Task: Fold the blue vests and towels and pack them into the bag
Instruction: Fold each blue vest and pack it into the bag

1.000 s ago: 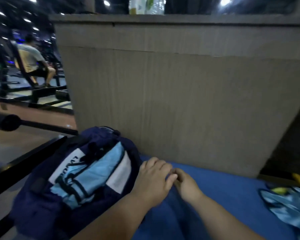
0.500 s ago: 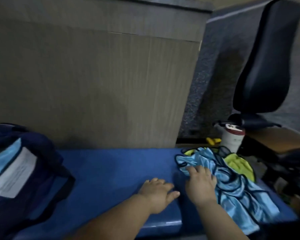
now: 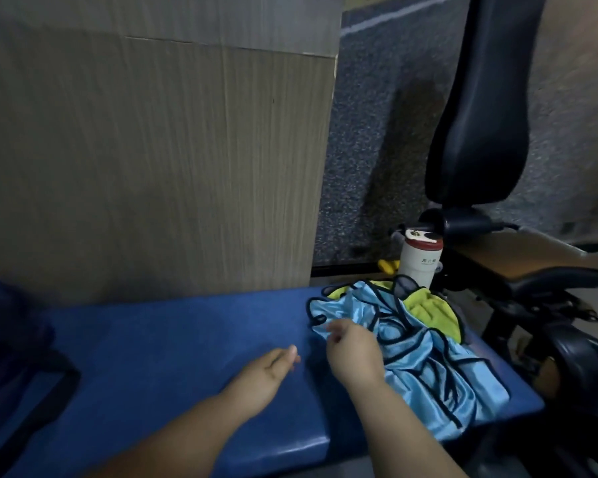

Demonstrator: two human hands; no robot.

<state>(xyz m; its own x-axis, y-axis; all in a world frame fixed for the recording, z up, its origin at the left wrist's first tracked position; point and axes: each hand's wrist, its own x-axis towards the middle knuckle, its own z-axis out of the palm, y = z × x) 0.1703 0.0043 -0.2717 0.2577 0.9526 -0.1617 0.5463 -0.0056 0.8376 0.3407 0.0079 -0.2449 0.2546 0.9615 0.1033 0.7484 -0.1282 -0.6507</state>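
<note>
Bag (image 3: 7, 326): one, dark blue, cut by the left frame edge, on the bench (image 3: 173, 332). I see open bench between bag and hands, with a wood panel (image 3: 152, 150) close behind.

Left hand (image 3: 266, 374): fingers loosely curled, holding nothing, over the bench just left of the right hand (image 3: 354, 355).

Right hand: fingers curled at the left edge of the vests (image 3: 425, 360). It is blurred, so I cannot tell whether it pinches cloth.

Vests: one crumpled light-blue heap at the bench's right end, reaching its front edge. I cannot count them.

Towel (image 3: 428, 308): one, yellow-green, at the heap's far side.

Bottle (image 3: 418, 260): one, upright, beyond.
</note>
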